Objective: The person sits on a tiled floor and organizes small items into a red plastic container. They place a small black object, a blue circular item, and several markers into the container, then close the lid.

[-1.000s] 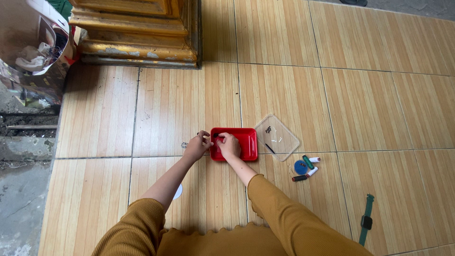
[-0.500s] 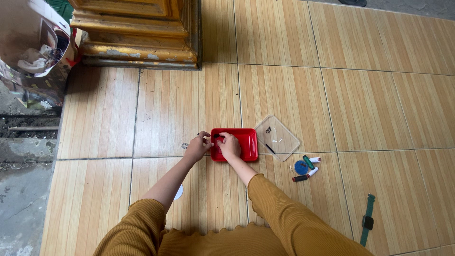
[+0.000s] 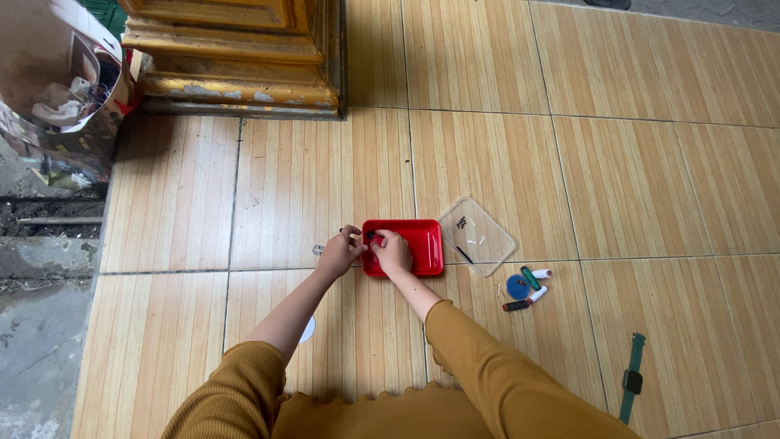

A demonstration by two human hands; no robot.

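A shallow red tray (image 3: 426, 244) lies on the wood-look floor tiles in front of me. My right hand (image 3: 394, 252) rests inside its left half, fingertips pinched on a small dark object (image 3: 370, 235) at the tray's far left corner. My left hand (image 3: 337, 254) is just outside the tray's left edge, its fingers pinched together on something thin and dark that is too small to identify. Both sleeves are mustard yellow.
A clear plastic lid (image 3: 479, 232) lies to the right of the tray. Near it are a blue spool (image 3: 517, 286), a green spool (image 3: 530, 278) and a black spool (image 3: 515, 306). A green wristwatch (image 3: 631, 380) lies far right. A gold pillar base (image 3: 236, 57) and a paper bag (image 3: 57, 89) stand at the back left.
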